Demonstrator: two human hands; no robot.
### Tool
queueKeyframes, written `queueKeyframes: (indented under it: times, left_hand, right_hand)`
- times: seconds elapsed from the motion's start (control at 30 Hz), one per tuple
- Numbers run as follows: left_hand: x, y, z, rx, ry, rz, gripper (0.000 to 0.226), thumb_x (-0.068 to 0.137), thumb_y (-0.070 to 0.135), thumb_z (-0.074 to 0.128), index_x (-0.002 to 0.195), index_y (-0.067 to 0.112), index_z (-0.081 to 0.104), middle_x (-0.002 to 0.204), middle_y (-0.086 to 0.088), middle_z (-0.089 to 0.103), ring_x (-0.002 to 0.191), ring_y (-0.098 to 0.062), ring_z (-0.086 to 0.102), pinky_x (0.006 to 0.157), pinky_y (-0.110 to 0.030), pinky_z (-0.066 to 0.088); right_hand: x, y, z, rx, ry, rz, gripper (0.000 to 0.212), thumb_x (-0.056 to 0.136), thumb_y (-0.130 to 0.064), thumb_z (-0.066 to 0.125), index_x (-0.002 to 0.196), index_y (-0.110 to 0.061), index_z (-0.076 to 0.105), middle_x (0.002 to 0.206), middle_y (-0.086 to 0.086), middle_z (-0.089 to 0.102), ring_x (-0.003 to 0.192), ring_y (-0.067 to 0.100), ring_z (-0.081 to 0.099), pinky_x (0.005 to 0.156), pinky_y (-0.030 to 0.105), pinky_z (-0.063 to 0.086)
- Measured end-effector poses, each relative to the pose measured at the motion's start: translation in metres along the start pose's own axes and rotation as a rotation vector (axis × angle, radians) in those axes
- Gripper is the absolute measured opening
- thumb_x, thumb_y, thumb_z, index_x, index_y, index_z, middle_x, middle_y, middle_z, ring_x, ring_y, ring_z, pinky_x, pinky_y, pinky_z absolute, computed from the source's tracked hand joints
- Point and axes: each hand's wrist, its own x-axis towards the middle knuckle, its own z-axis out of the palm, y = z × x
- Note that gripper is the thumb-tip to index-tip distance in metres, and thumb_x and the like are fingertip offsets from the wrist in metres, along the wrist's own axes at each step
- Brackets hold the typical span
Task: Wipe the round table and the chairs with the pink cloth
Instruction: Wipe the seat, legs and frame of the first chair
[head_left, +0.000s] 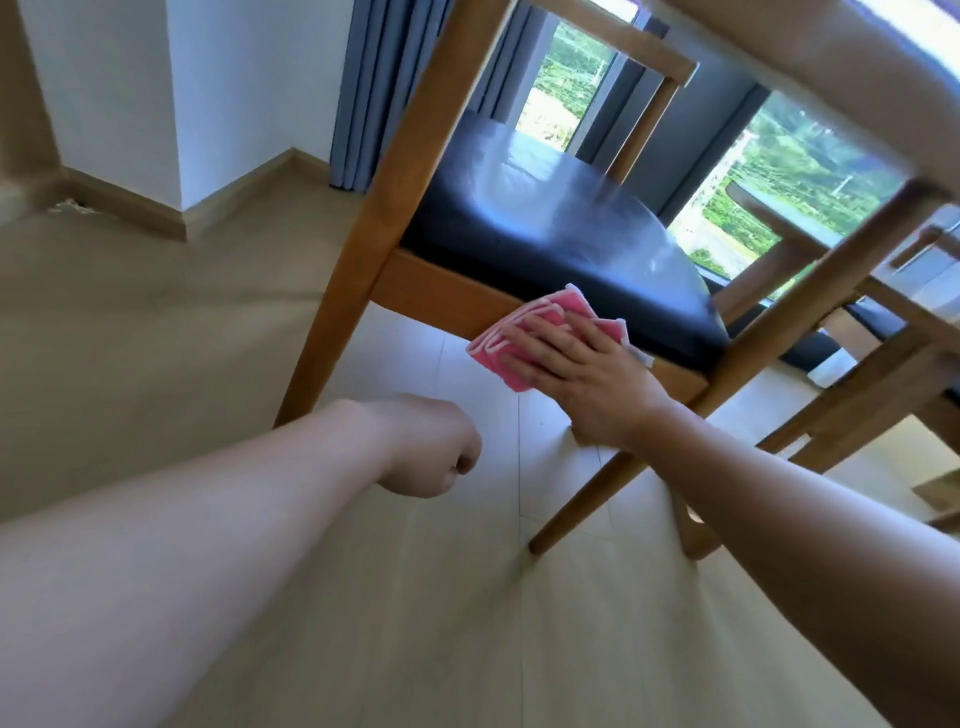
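The left hand (434, 447) is hanging nearest, below the chair (545, 228), its fingers curled into a fist holding nothing. The right hand (582, 374) is pressing the folded pink cloth (498, 353) flat against the chair's wooden seat rail with fingers straight and slightly spread, just under the black cushion (519, 208).

Much of the pink cloth (511, 338) is covered by the right hand (582, 374). The left hand's (436, 452) fingers are hidden behind its knuckles. The desk (831, 67) is cut off by the upper edge and blurred.
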Motion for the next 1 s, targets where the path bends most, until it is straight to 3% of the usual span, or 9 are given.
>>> queueKeyframes:
  times: [0.1, 0.27, 0.37, 0.53, 0.73, 0.8, 0.87, 0.93, 1.0]
  left_hand:
    - [0.013, 0.015, 0.003, 0.008, 0.005, 0.031, 0.018, 0.094, 0.020, 0.047, 0.103, 0.023, 0.062, 0.083, 0.009, 0.048, 0.077, -0.016, 0.052, 0.060, -0.025, 0.040]
    - [0.031, 0.032, 0.010, -0.001, -0.015, 0.046, 0.021, 0.093, 0.021, 0.045, 0.104, 0.025, 0.062, 0.092, 0.008, 0.052, 0.085, -0.019, 0.054, 0.067, -0.027, 0.043]
    - [0.038, 0.037, 0.011, -0.010, -0.008, 0.047, 0.022, 0.094, 0.022, 0.045, 0.108, 0.027, 0.062, 0.093, 0.011, 0.051, 0.086, -0.017, 0.053, 0.067, -0.027, 0.042]
    - [0.048, 0.045, 0.013, -0.030, 0.004, 0.052, 0.021, 0.095, 0.024, 0.045, 0.109, 0.028, 0.061, 0.095, 0.011, 0.053, 0.085, -0.014, 0.053, 0.061, -0.024, 0.038]
    - [0.044, 0.045, 0.010, -0.028, 0.014, 0.028, 0.024, 0.095, 0.024, 0.046, 0.112, 0.027, 0.063, 0.103, 0.009, 0.057, 0.089, -0.015, 0.055, 0.070, -0.027, 0.046]
    - [0.041, 0.044, 0.009, -0.017, 0.028, 0.014, 0.025, 0.095, 0.025, 0.046, 0.114, 0.028, 0.062, 0.108, 0.008, 0.059, 0.092, -0.017, 0.056, 0.077, -0.028, 0.049]
    - [0.039, 0.040, 0.010, -0.020, 0.052, 0.003, 0.027, 0.095, 0.026, 0.046, 0.118, 0.029, 0.060, 0.112, 0.008, 0.060, 0.095, -0.016, 0.056, 0.080, -0.031, 0.050]
    - [0.037, 0.038, 0.010, -0.040, 0.064, 0.001, 0.031, 0.095, 0.029, 0.049, 0.125, 0.031, 0.054, 0.118, 0.009, 0.059, 0.099, -0.014, 0.055, 0.082, -0.030, 0.050]
    - [0.032, 0.037, 0.009, -0.066, 0.076, 0.009, 0.046, 0.093, 0.033, 0.056, 0.138, 0.032, 0.042, 0.132, 0.010, 0.052, 0.111, -0.012, 0.052, 0.091, -0.028, 0.047]
  right_hand:
    - [-0.041, 0.011, 0.008, -0.009, -0.014, 0.027, 0.094, 0.087, -0.015, 0.058, 0.156, -0.021, -0.006, 0.163, -0.001, -0.004, 0.150, 0.022, -0.011, 0.121, 0.043, -0.010]
    - [-0.099, 0.021, 0.012, 0.047, 0.012, 0.056, 0.050, 0.104, -0.020, 0.022, 0.154, -0.017, 0.019, 0.159, 0.007, 0.027, 0.151, 0.020, -0.005, 0.121, 0.042, -0.004]
    - [-0.130, 0.025, 0.009, 0.040, -0.100, 0.096, 0.066, 0.088, -0.013, 0.048, 0.151, -0.020, 0.029, 0.158, 0.004, 0.023, 0.149, 0.025, 0.005, 0.121, 0.045, -0.003]
    - [-0.150, 0.025, 0.000, 0.048, -0.185, 0.149, 0.076, 0.081, -0.010, 0.053, 0.150, -0.023, 0.025, 0.157, 0.004, 0.021, 0.148, 0.026, 0.006, 0.122, 0.046, -0.004]
    - [-0.167, 0.008, -0.009, 0.078, -0.327, 0.222, 0.079, 0.068, -0.008, 0.076, 0.141, -0.020, 0.049, 0.149, 0.009, 0.045, 0.145, 0.033, 0.026, 0.119, 0.053, 0.006]
    - [-0.169, -0.001, -0.023, 0.148, -0.424, 0.248, 0.084, 0.062, -0.011, 0.085, 0.138, -0.025, 0.051, 0.145, 0.006, 0.050, 0.140, 0.031, 0.029, 0.120, 0.056, 0.008]
    - [-0.162, -0.018, -0.035, 0.254, -0.528, 0.266, 0.080, 0.080, -0.016, 0.073, 0.148, -0.035, 0.036, 0.155, -0.001, 0.036, 0.146, 0.026, 0.017, 0.119, 0.053, 0.006]
    - [-0.144, -0.034, -0.047, 0.505, -0.669, 0.381, 0.069, 0.095, -0.013, 0.053, 0.152, -0.036, 0.023, 0.158, -0.005, 0.029, 0.144, 0.021, 0.029, 0.117, 0.040, 0.028]
    - [-0.113, -0.047, -0.060, 0.870, -0.622, 0.491, 0.043, 0.099, -0.010, 0.046, 0.137, -0.029, 0.052, 0.136, -0.008, 0.055, 0.118, 0.012, 0.051, 0.101, 0.026, 0.037]
